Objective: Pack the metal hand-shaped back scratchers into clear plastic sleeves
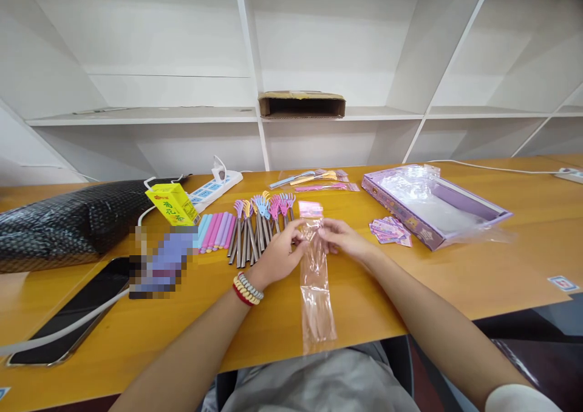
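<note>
A long clear plastic bag (316,305) hangs toward the table's front edge, with a pink card (310,209) at its top. My left hand (283,248) pinches the bag's left side just below the card. From the other side my right hand (345,239) grips it with thumb and fingers. Left of the hands lie several back scratchers (260,225) with coloured claw heads and metal rods. Beside them is a row of blue, pink and purple tubes (215,233). Several small pink printed cards (390,230) are spread to the right of my right hand.
Behind my hands lie bagged back scratchers (325,187). A purple box (405,219) with clear plastic bags stands right. At left are a yellow drink carton (173,204), a power strip (216,191), a phone (75,315) and a black wrapped bundle (86,223). A cardboard box (302,105) sits on the shelf.
</note>
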A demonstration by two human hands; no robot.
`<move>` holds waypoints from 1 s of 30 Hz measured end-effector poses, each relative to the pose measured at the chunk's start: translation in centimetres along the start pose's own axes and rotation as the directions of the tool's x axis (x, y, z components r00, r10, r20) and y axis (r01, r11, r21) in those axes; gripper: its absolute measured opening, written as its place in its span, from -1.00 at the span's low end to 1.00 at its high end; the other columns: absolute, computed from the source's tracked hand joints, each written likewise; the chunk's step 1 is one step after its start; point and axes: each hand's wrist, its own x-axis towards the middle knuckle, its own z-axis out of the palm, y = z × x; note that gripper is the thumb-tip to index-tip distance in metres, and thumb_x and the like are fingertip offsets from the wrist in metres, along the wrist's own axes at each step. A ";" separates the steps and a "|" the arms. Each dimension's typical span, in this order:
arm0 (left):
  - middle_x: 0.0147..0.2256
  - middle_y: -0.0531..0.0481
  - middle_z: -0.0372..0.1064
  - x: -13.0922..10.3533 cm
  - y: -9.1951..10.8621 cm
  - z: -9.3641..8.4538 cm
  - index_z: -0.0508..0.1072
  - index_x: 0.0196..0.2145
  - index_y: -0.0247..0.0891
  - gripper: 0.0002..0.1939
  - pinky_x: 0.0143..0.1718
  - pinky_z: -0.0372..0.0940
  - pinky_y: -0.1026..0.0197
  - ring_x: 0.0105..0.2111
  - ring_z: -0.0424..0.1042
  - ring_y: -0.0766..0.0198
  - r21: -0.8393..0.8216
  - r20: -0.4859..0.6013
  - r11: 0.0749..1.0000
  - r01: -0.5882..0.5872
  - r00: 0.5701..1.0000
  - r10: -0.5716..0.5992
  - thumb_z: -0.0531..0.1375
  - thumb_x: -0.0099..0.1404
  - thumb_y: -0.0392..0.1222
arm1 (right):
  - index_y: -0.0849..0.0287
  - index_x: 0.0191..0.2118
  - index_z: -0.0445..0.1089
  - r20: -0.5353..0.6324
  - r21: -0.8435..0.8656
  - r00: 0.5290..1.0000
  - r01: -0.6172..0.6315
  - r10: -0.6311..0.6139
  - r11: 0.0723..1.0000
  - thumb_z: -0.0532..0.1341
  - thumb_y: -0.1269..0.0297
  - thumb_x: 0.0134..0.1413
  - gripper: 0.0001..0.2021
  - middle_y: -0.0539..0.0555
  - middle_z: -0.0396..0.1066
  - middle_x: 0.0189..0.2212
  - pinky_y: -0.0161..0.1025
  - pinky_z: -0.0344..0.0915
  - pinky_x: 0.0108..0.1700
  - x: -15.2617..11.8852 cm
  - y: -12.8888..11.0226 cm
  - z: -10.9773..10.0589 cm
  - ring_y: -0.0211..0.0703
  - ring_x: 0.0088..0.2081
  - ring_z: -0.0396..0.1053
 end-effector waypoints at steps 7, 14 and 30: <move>-0.32 0.02 0.40 -0.5 0.6 0.0 0.16 0.12 -0.18 -0.54 -0.14 0.24 0.11 -0.27 0.37 0.23 0.197 0.192 0.973 -0.117 0.978 0.079 0.06 0.27 -0.12 | 0.27 -0.36 0.33 -0.192 0.020 0.980 0.052 -0.047 0.998 0.32 0.08 -0.18 -0.65 -0.04 0.28 -0.55 -0.41 0.01 -0.58 0.2 -0.1 -0.8 -0.42 -0.59 0.11; -0.04 -0.09 0.32 -0.3 0.3 0.1 0.14 0.13 -0.17 -0.54 -0.06 0.24 0.11 -0.11 0.35 0.20 0.197 0.085 0.973 -0.121 0.991 0.106 0.03 0.30 -0.07 | 0.16 -0.18 0.21 -0.080 0.050 0.997 0.011 -0.007 0.999 0.39 0.14 -0.32 -0.48 -0.04 0.38 -0.46 -0.35 0.22 -0.42 0.2 0.5 -0.2 -0.32 -0.48 0.30; -0.22 -0.10 0.35 -0.5 -0.4 0.4 0.14 -0.07 -0.27 -0.72 -0.20 0.27 0.09 -0.27 0.39 0.20 0.242 0.130 0.956 -0.164 0.982 0.135 0.03 0.26 -0.20 | 0.23 -0.57 0.24 -0.258 -0.355 0.942 0.115 -0.215 0.928 0.16 -0.02 0.00 -0.61 -0.08 0.13 -0.64 -0.36 0.02 -0.49 0.1 0.2 0.1 -0.38 -0.56 0.05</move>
